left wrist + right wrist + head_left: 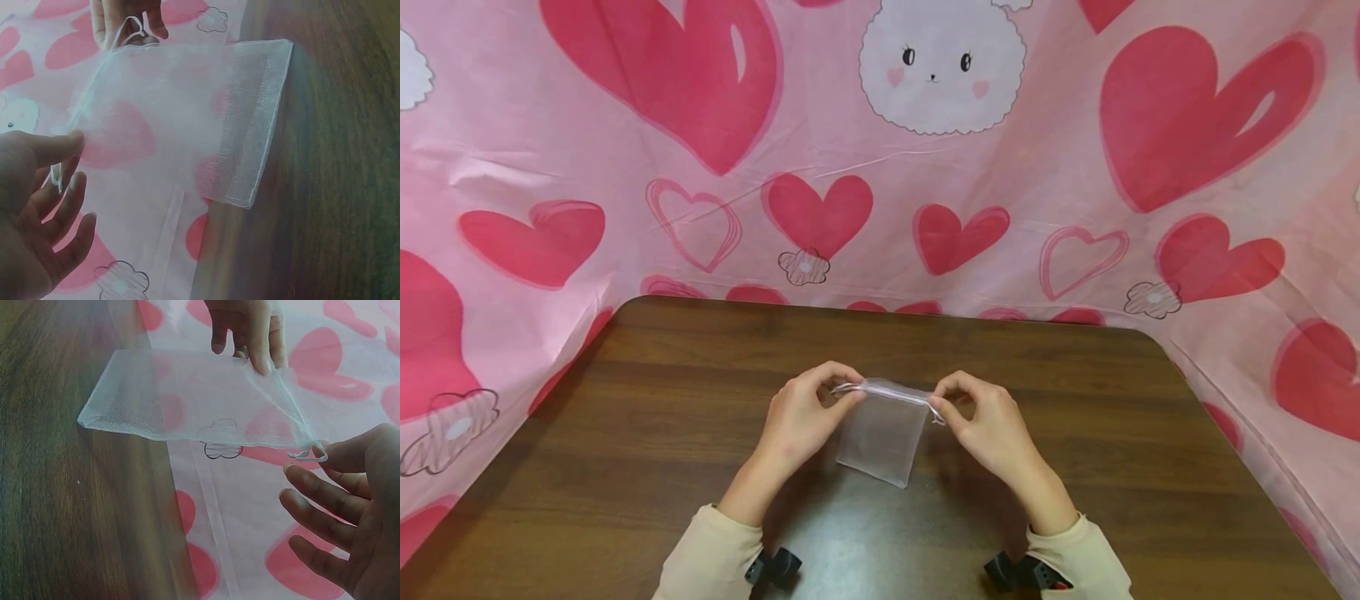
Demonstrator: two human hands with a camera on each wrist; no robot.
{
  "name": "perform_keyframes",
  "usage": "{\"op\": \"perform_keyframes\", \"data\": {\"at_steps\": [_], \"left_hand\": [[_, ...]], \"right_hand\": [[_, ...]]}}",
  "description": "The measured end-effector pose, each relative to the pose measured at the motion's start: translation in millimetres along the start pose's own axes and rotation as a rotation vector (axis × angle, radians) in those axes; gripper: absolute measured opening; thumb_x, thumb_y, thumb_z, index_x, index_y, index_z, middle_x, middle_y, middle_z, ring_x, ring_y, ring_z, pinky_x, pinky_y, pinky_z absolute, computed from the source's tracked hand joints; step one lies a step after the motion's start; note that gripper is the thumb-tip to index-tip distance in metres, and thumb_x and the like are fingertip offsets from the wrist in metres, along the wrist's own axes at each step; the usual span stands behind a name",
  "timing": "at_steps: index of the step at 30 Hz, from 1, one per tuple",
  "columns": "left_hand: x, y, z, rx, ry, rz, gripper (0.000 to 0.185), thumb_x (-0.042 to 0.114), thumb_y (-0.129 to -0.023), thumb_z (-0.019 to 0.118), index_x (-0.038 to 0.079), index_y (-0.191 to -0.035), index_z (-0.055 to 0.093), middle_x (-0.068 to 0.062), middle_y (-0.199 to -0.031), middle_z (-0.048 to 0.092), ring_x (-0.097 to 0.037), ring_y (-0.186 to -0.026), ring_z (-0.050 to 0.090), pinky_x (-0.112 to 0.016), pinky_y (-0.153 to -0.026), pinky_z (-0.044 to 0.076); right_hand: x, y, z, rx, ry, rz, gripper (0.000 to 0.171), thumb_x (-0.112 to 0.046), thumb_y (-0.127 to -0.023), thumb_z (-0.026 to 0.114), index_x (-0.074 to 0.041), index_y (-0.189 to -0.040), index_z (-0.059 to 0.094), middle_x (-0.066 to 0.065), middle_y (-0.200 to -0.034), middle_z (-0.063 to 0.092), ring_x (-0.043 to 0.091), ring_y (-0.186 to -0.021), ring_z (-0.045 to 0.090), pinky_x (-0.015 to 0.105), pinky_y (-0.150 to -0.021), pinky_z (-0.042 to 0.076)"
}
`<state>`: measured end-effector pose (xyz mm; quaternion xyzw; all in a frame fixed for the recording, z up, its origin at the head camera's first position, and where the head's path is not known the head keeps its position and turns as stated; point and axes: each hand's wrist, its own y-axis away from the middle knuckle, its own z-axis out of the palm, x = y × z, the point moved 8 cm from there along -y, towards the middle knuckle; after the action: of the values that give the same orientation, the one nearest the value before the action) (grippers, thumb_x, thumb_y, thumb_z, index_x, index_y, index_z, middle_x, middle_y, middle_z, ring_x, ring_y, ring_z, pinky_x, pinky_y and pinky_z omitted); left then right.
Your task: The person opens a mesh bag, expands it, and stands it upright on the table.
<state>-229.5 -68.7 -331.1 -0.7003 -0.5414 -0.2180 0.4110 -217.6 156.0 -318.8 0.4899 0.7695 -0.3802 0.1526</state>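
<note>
Pouch of sheer white organza, small and rectangular (883,437), hangs above the dark wooden table (625,400), held at its top edge — mouth uppermost, bottom hem clear of the surface. Left hand (801,417) pinches the left top corner at the thin white drawstring (59,178); right hand (988,425) pinches the right corner likewise, other fingers loose. Pouch looks flat and empty — mouth neither spread nor cinched. Pink heart-print cloth (1075,208) backs the table.

Pouch (883,437) – sheer white mesh cloth, see-through, fine weave, thin cord (850,387) at the top. Table (625,417) – dark wood grain, smooth, slight sheen. Backdrop (1037,167) – thin pink printed sheet, creased, matt.
</note>
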Motion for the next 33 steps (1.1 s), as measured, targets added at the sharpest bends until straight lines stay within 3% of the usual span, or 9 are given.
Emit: {"op": "perform_keyframes", "data": {"at_steps": [7,16,25,33], "left_hand": [[0.0,0.5,-1.3,0.023,0.003,0.018,0.019,0.024,-0.082,0.083,0.026,-0.099,0.076,0.010,-0.092,0.071,-0.011,-0.075,0.059,-0.033,-0.067,0.047],[0.2,1.3,-7.5,0.065,0.095,-0.004,0.012,0.024,-0.085,0.080,0.025,-0.095,0.074,0.011,-0.087,0.070,-0.009,-0.076,0.060,-0.033,-0.071,0.048],[5.1,1.2,-6.9,0.048,0.226,0.036,0.010,0.020,-0.089,0.075,0.019,-0.097,0.070,0.013,-0.080,0.073,-0.006,-0.075,0.065,-0.027,-0.068,0.049],[0.4,0.7,0.7,-0.018,0.195,-0.007,0.023,0.026,-0.089,0.076,0.020,-0.109,0.067,0.010,-0.089,0.074,-0.009,-0.076,0.063,-0.029,-0.072,0.049]], "right_hand": [[-1,-1,0,0.000,-0.041,0.007,0.010,-0.011,-0.087,0.077,-0.017,-0.092,0.070,-0.011,-0.085,0.068,0.006,-0.077,0.061,0.030,-0.070,0.051],[-3,1,5,-0.021,-0.031,0.005,0.018,-0.018,-0.085,0.080,-0.013,-0.099,0.072,-0.008,-0.086,0.069,0.011,-0.080,0.064,0.038,-0.071,0.052],[-5,2,14,-0.067,-0.002,-0.012,0.014,-0.018,-0.082,0.082,-0.016,-0.092,0.072,-0.013,-0.085,0.070,0.007,-0.082,0.066,0.037,-0.076,0.055],[-6,1,9,0.017,-0.087,-0.068,0.012,-0.004,-0.080,0.081,-0.010,-0.088,0.074,-0.008,-0.083,0.071,0.009,-0.078,0.066,0.039,-0.073,0.056]]}}
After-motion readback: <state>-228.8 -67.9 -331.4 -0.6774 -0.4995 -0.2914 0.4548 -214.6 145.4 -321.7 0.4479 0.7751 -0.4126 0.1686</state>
